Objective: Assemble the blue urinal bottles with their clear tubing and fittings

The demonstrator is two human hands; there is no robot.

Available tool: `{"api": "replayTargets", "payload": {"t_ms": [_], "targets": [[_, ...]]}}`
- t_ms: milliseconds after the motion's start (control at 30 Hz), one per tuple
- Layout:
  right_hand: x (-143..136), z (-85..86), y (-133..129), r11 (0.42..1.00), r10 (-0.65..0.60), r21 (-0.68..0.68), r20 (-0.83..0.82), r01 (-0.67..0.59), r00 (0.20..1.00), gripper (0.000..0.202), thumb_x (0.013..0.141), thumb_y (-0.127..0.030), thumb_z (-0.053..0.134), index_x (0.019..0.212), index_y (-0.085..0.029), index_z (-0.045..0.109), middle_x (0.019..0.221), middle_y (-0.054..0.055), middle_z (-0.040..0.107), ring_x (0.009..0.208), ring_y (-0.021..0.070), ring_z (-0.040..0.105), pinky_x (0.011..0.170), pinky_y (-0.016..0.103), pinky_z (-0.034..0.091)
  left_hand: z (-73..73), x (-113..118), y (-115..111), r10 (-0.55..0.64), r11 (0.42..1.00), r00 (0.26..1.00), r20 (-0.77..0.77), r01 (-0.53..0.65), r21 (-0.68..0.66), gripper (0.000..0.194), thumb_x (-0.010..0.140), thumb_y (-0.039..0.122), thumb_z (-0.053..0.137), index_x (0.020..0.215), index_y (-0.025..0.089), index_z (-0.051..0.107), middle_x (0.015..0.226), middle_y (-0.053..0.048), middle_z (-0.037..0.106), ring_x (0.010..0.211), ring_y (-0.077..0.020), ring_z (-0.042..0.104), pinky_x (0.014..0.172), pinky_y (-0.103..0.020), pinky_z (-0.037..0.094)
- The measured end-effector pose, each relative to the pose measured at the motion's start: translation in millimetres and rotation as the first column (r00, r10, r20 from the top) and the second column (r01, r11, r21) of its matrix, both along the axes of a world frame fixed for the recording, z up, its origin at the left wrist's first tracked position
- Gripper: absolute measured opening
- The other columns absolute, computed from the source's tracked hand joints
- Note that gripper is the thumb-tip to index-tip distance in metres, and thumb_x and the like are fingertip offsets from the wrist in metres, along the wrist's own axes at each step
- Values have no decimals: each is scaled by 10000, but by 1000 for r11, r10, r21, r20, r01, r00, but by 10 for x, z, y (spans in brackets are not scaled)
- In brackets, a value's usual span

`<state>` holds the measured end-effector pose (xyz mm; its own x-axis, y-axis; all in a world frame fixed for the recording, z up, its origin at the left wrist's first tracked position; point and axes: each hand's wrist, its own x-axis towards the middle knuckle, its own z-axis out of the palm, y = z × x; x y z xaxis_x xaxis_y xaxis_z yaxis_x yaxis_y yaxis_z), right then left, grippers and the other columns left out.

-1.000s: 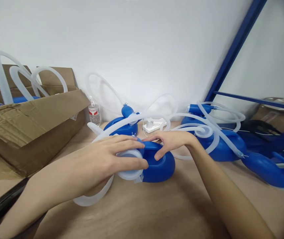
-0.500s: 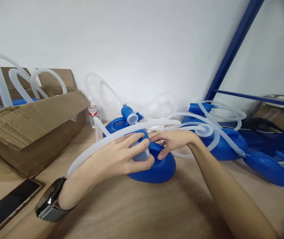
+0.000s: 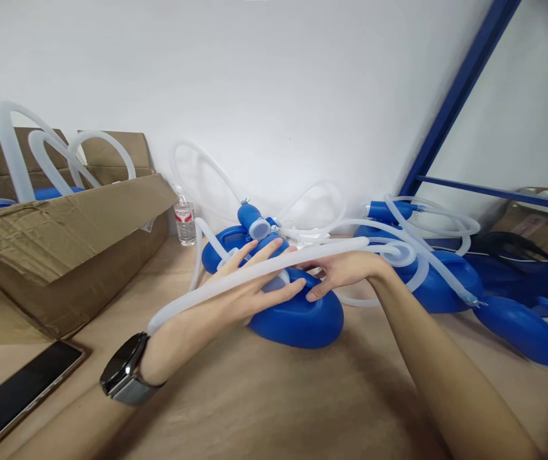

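Note:
In front of me a blue plastic urinal bottle (image 3: 302, 326) lies on the table. My right hand (image 3: 345, 271) grips it at its handle, the thumb on the near side and the other fingers largely hidden behind. My left hand (image 3: 240, 306) is spread over the pale translucent cap (image 3: 279, 280), its fingers apart and partly covering it. Across the back of this hand and the wrist runs a white corrugated tube (image 3: 312, 255). Just behind sits another blue bottle (image 3: 212, 249) with a blue funnel-shaped piece (image 3: 249, 217) above it.
An open cardboard box (image 3: 82, 236) holding tubes and blue parts stands at left. Beside it are a water bottle (image 3: 185, 220) and, nearer, a phone (image 3: 24, 390). More blue bottles (image 3: 451, 281) and looped tubes lie at right, before a blue metal frame (image 3: 460, 96).
My left hand has opened from around the cap, its fingers now stretched forward. The corrugated tube now lies over the hand. My right hand stays at the handle.

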<state>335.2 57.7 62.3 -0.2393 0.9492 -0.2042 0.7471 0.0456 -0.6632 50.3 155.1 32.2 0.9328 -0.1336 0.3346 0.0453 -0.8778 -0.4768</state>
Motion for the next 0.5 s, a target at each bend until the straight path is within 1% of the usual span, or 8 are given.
{"api": "replayTargets", "payload": {"t_ms": [67,167,267,333,367,433,467,500], "targets": [[32,67,-59,1000,-17,4,29,17,999,558,849,-435,810,1344,-183,758,1385,115,748,1285,299,688,1084,365,520,69,-10,-154,-9,1000,1000,16,9,10,923,935,77,699,1719,331,282,1815,-144,283,1682,-379,253,1334,-634,357],[152,177,-160,999,-1,-41,88,5,996,537,841,-544,823,1250,-196,801,1321,101,775,1261,329,700,1088,404,542,138,-48,-423,-22,1000,999,29,23,-19,859,956,194,735,1715,252,339,1795,-166,328,1690,-375,236,1335,-593,363],[279,271,-282,999,-41,16,82,40,996,581,867,-651,774,1260,-223,797,1343,92,763,1287,349,686,1077,424,566,241,-166,-655,-69,989,998,12,70,-128,731,976,378,763,1645,300,479,1784,-135,362,1680,-385,269,1313,-615,383],[315,326,-362,991,-117,80,113,109,987,621,881,-702,732,1284,-232,786,1365,103,749,1242,359,698,1022,438,590,350,-294,-720,-138,973,990,19,139,-182,690,986,498,743,1620,348,515,1781,-131,367,1643,-413,350,1259,-641,447],[307,354,-394,983,-158,112,132,143,979,644,873,-723,727,1292,-236,780,1367,108,745,1218,366,702,993,446,598,415,-370,-718,-180,963,983,28,182,-198,672,1000,488,726,1625,371,508,1772,-118,389,1614,-400,410,1234,-618,485],[218,406,-433,964,-229,171,136,205,964,671,859,-746,725,1303,-245,762,1370,109,740,1209,381,696,980,460,596,556,-532,-653,-200,955,980,-7,193,-225,666,1041,433,666,1666,394,442,1738,-73,458,1521,-341,547,1178,-512,564],[131,427,-436,953,-255,196,116,230,960,662,864,-750,716,1294,-248,754,1359,106,743,1211,382,694,985,461,590,626,-612,-597,-183,951,983,20,182,-249,664,1057,408,632,1684,374,418,1662,-60,560,1406,-300,651,1112,-434,611],[13,442,-427,943,-274,218,83,251,958,643,873,-751,707,1276,-252,748,1344,100,748,1208,378,694,990,458,585,692,-688,-532,-122,950,990,64,135,-281,680,1068,389,613,1705,367,376,1531,-37,679,1229,-240,744,1015,-349,648]]}}
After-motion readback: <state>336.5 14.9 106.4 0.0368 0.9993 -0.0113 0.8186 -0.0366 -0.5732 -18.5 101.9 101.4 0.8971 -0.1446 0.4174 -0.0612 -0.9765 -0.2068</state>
